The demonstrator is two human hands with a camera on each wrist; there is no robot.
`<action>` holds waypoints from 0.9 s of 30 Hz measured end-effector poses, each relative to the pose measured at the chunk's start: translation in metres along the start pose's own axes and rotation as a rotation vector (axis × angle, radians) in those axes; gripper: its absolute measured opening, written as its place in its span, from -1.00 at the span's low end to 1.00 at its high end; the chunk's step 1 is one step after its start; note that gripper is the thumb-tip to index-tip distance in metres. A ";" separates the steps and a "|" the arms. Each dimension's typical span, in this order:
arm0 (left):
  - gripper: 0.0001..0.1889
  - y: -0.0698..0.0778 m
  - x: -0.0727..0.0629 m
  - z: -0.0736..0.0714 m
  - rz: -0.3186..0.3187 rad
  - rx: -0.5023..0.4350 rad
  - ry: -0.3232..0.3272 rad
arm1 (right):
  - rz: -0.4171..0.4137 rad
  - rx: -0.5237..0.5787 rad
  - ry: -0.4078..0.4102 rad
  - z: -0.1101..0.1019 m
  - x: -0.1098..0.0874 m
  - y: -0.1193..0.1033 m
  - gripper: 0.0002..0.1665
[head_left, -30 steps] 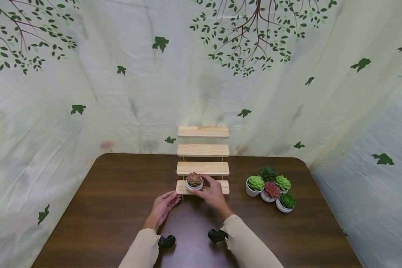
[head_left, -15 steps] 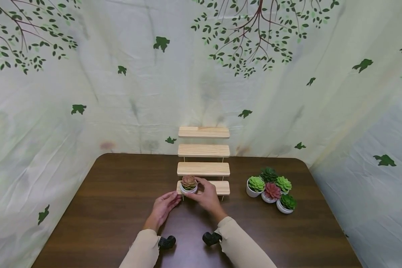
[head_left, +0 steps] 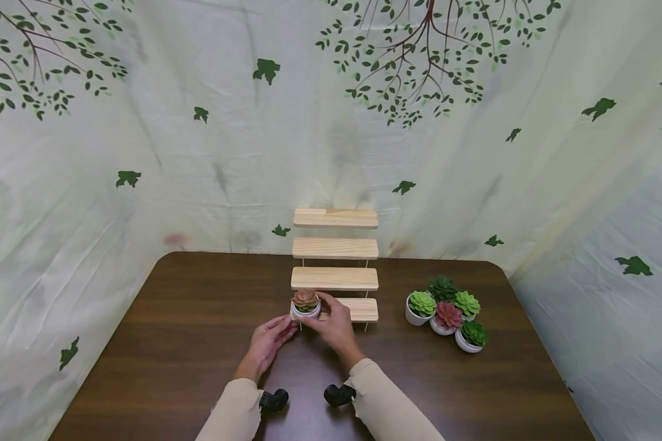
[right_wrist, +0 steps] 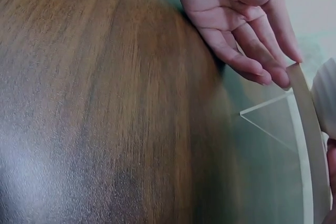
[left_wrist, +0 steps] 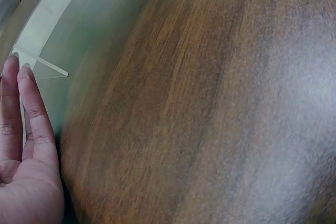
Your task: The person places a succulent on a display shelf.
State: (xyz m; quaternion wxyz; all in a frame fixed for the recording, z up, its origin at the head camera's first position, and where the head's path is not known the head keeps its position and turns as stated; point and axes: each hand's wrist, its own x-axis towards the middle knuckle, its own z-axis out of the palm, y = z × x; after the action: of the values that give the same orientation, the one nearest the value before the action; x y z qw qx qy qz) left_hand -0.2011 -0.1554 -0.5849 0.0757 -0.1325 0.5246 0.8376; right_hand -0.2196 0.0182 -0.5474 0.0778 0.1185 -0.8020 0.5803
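Observation:
At the left end of the lowest board of a tiered wooden shelf, my right hand holds a reddish-brown succulent in a white ribbed pot. Thumb and fingers grip the pot from its right side. My left hand pinches the left corner of that board, thumb above and fingers below, as the right wrist view shows. In the left wrist view the left hand has its fingertips at the shelf's clear support. Whether the pot's base touches the board cannot be told.
Several potted succulents, light green, dark green and red, stand clustered on the brown table to the right. A leaf-patterned cloth hangs behind the table. The shelf's upper boards hold no plants.
My right hand has slid the reddish-brown succulent leftward along the lowest board to its left end. My left hand has stayed at the board's corner.

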 end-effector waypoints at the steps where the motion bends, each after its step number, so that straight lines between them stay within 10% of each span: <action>1: -0.88 0.000 0.000 0.000 0.002 0.001 0.002 | 0.009 0.007 0.006 0.001 0.000 0.000 -0.29; 10: -0.83 -0.001 -0.004 -0.002 0.093 -0.047 -0.141 | 0.079 0.029 0.020 0.006 0.001 -0.002 -0.31; 18: -0.87 0.001 0.000 0.003 -0.009 -0.008 0.024 | 0.080 0.014 0.039 0.009 0.001 -0.002 -0.31; 27: -0.85 0.000 0.001 0.003 -0.006 -0.011 0.035 | 0.076 0.005 0.044 0.009 0.000 -0.003 -0.27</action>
State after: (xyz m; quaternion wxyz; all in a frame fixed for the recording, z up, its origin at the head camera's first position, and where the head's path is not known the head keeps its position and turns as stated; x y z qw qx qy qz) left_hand -0.2025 -0.1528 -0.5837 0.0684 -0.1492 0.5209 0.8377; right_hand -0.2186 0.0085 -0.5477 0.0731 0.0753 -0.8026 0.5872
